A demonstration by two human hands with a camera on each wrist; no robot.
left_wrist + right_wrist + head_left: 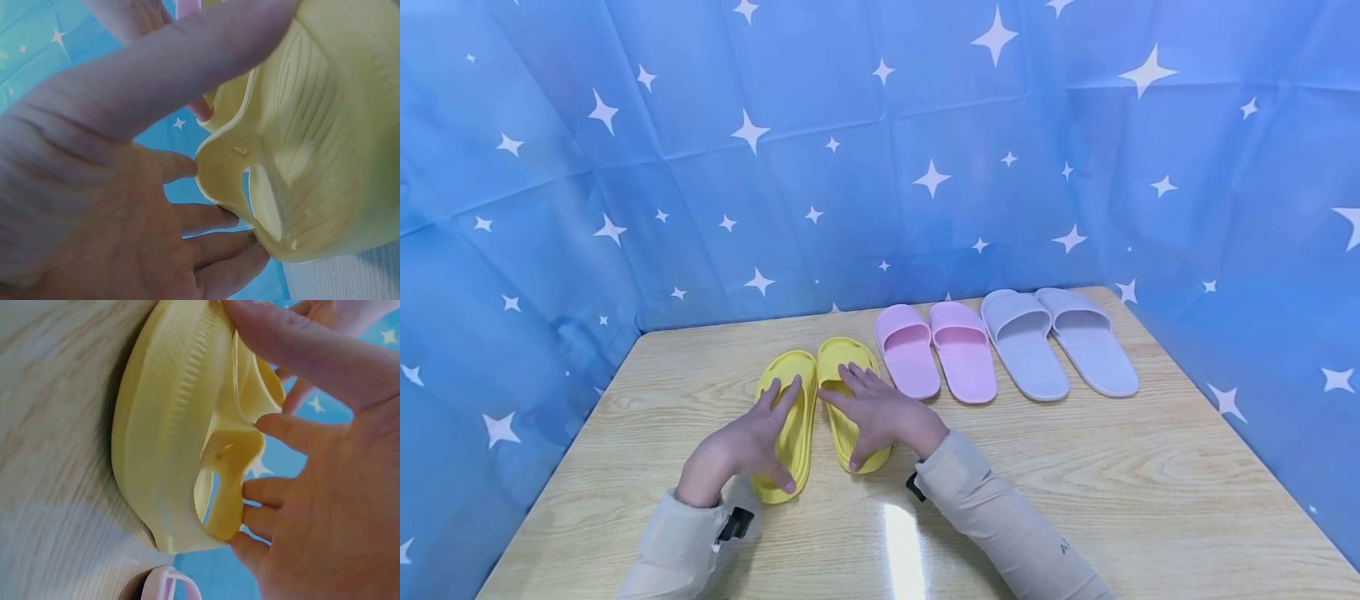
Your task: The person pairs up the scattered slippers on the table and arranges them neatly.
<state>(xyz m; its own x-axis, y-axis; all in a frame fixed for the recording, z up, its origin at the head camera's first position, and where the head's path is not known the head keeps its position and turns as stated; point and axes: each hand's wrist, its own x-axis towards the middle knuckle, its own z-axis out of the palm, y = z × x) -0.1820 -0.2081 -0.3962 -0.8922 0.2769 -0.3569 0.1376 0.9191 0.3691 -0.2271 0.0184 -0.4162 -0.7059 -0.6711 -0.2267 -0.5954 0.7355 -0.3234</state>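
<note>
Two yellow slippers lie side by side on the wooden table, straps toward the back. Over the left yellow slipper (788,367) spreads my left hand (737,446). Its fingertips touch the strap edge and its thumb reaches the heel end. My right hand (887,412) is spread the same way over the right yellow slipper (842,352), with fingertips at the strap and the thumb low by the heel. In the left wrist view the slipper's ribbed footbed (319,100) faces the palm. In the right wrist view the slipper's outer side (162,425) rests on the table.
Just right of the yellow pair stands a pair of pink slippers (966,367). Beyond them is a pale grey-lilac pair (1097,354) near the table's (1112,492) back right corner. A blue cloth (850,225) with white stars hangs behind the table and at both sides.
</note>
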